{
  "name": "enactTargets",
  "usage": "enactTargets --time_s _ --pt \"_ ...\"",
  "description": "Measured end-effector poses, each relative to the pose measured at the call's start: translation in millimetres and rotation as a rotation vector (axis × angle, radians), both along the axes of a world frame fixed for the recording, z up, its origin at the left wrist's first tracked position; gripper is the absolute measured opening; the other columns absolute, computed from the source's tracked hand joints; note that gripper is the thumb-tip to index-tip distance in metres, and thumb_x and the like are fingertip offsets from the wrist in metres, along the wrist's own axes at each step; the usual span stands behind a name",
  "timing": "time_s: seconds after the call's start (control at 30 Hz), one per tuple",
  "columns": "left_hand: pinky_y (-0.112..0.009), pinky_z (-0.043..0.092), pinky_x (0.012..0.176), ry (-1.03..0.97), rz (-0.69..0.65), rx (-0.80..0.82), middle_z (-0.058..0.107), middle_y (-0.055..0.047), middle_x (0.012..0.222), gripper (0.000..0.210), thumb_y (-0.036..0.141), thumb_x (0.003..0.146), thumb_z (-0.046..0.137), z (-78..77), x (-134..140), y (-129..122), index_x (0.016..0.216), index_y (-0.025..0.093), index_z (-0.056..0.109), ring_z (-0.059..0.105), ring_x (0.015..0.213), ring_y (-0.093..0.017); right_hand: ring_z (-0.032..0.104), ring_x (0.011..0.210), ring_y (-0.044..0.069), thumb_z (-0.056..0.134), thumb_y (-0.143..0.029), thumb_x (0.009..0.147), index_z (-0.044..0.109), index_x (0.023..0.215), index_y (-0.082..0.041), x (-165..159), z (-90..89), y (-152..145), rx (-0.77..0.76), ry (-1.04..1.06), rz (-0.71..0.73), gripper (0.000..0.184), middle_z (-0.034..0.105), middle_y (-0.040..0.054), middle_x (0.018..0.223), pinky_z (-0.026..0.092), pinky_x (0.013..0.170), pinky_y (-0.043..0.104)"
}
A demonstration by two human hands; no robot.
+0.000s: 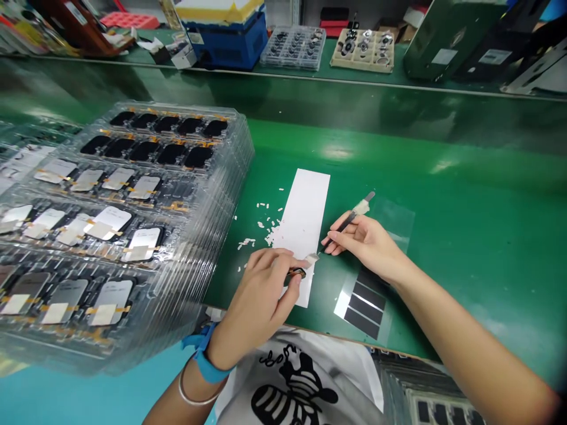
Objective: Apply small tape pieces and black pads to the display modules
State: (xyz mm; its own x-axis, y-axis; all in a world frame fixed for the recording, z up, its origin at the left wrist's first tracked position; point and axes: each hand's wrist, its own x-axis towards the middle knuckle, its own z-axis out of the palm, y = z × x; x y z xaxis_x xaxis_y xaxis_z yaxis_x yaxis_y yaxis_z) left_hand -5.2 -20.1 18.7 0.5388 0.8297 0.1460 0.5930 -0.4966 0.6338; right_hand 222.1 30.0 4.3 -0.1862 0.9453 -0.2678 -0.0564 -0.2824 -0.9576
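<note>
Small dark part (296,273) held by left hand (264,289), grip pinched on it, above near half of white strip (305,206) on green counter (478,254). Dark tape-wrapped tool (346,222) grasped in right hand's (370,242) grip, tip near part. Tray stack (221,200) placed left.

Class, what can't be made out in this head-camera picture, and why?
Head view:
Small part: mostly covered by the left hand.
Middle of the dark-striped sheet: hidden by the right wrist.
Tray stack: cut off by the left edge.
Label on the green box: print too small to read.
</note>
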Motion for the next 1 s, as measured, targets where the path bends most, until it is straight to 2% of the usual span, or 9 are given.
enactTargets --time_s 0.17,0.27,0.37,0.43,0.5,0.57,0.77,1.0 --pt "-0.045 0.038 0.094 0.044 -0.037 0.033 0.069 -0.007 0.104 0.015 0.013 0.098 0.042 -1.7 4.4 6.7 0.105 0.019 0.054 0.059 0.106 -0.027 0.071 0.062 0.013 0.086 -0.048 0.072 0.058 0.082 -0.017 -1.1 10.0 -6.2 -0.006 0.086 -0.005 0.043 0.073 0.0058 0.075 0.06 0.059 0.022" --pt "-0.044 0.04 0.09 -0.029 0.002 -0.037 0.069 -0.007 0.103 0.014 0.014 0.098 0.043 -2.8 4.7 5.1 0.103 0.019 0.055 0.06 0.103 -0.027 0.071 0.06 0.013 0.087 -0.04 0.072 0.061 0.08 -0.016 -2.1 19.4 -16.1 0.003 0.172 -0.109 0.036 0.075 0.0069 0.076 0.06 0.058 0.02" --pt "-0.036 0.045 0.082 -0.325 0.155 -0.252 0.07 -0.006 0.1 0.009 0.023 0.102 0.044 0.0 9.2 2.0 0.1 0.021 0.052 0.063 0.093 -0.021 0.073 0.062 0.014 0.083 -0.034 0.078 0.062 0.082 -0.017 -13.3 26.5 -35.9 0.18 0.192 -0.377 0.027 0.075 0.0052 0.078 0.063 0.059 0.02" --pt "-0.028 0.047 0.069 -0.582 0.233 -0.438 0.072 -0.004 0.091 0.009 0.03 0.104 0.044 4.0 15.1 0.8 0.099 0.023 0.045 0.061 0.074 -0.015 0.075 0.067 0.016 0.077 -0.028 0.085 0.062 0.087 -0.019 -28.4 26.9 -51.8 0.338 0.178 -0.563 0.018 0.074 0.0027 0.079 0.065 0.063 0.023" --pt "-0.023 0.044 0.056 -0.783 0.233 -0.601 0.071 -0.001 0.081 0.014 0.036 0.104 0.044 8.1 21.9 0.7 0.1 0.024 0.04 0.051 0.055 -0.01 0.076 0.077 0.019 0.072 -0.023 0.09 0.062 0.091 -0.02 -46.6 23.7 -65.0 0.426 0.17 -0.678 0.011 0.073 0.0014 0.081 0.067 0.07 0.027" --pt "-0.019 0.037 0.049 -0.917 0.217 -0.703 0.066 0.003 0.073 0.017 0.04 0.104 0.043 10.0 27.6 1.5 0.103 0.024 0.038 0.042 0.047 -0.007 0.077 0.082 0.021 0.069 -0.02 0.092 0.061 0.092 -0.019 -63.8 18.5 -72.4 0.465 0.189 -0.749 0.008 0.072 0.0015 0.082 0.067 0.073 0.028" --pt "-0.018 0.033 0.053 -1.088 0.119 -0.783 0.054 0.005 0.071 0.023 0.047 0.104 0.042 0.9 31.1 5.3 0.111 0.025 0.042 0.037 0.056 -0.008 0.077 0.083 0.02 0.066 -0.016 0.093 0.059 0.091 -0.019 -88.9 7.2 -71.0 0.489 0.215 -0.826 0.008 0.072 0.0005 0.083 0.067 0.073 0.028" --pt "-0.018 0.032 0.053 -1.139 0.093 -0.786 0.054 0.005 0.074 0.013 0.039 0.106 0.042 -6.6 31.5 7.1 0.107 0.026 0.043 0.038 0.06 -0.008 0.076 0.082 0.021 0.066 -0.015 0.092 0.056 0.092 -0.018 -91.0 4.4 -68.7 0.525 0.159 -0.832 0.01 0.072 0.0009 0.085 0.068 0.069 0.03"
